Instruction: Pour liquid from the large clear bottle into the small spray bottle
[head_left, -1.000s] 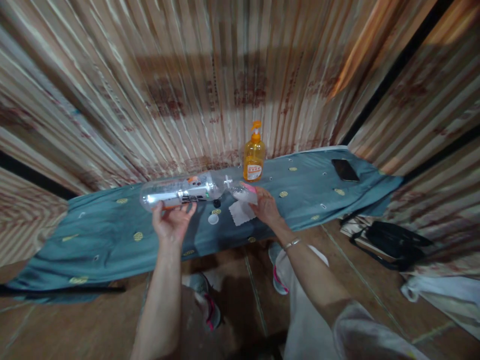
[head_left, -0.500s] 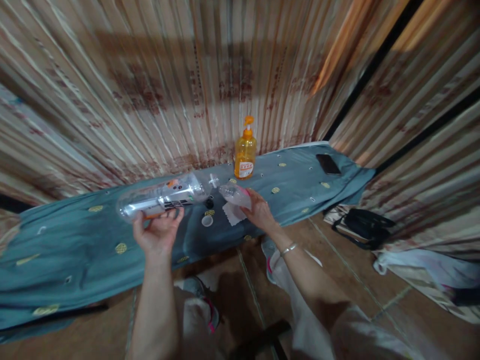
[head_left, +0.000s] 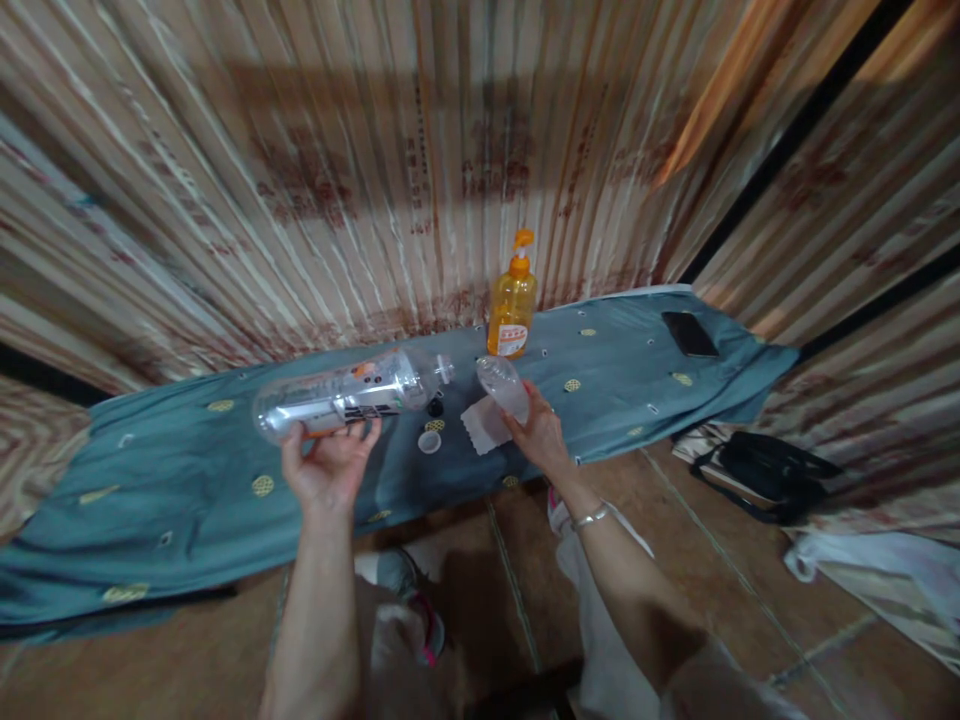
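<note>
My left hand grips a large clear plastic bottle lying on its side, its neck pointing right, above the blue cloth-covered surface. My right hand is closed round a small clear bottle, tilted with its end up and left. The two bottles' ends are a short gap apart. Below them on the cloth lie a white paper square, a white cap and a dark cap.
An orange pump bottle stands at the back of the cloth by the patterned curtain. A dark phone lies at the cloth's right end. A black bag and white fabric lie on the floor, right.
The small bottle in my right hand has tipped up and drawn slightly away from the big bottle's neck. The view has shifted a little; the left hand keeps its hold.
</note>
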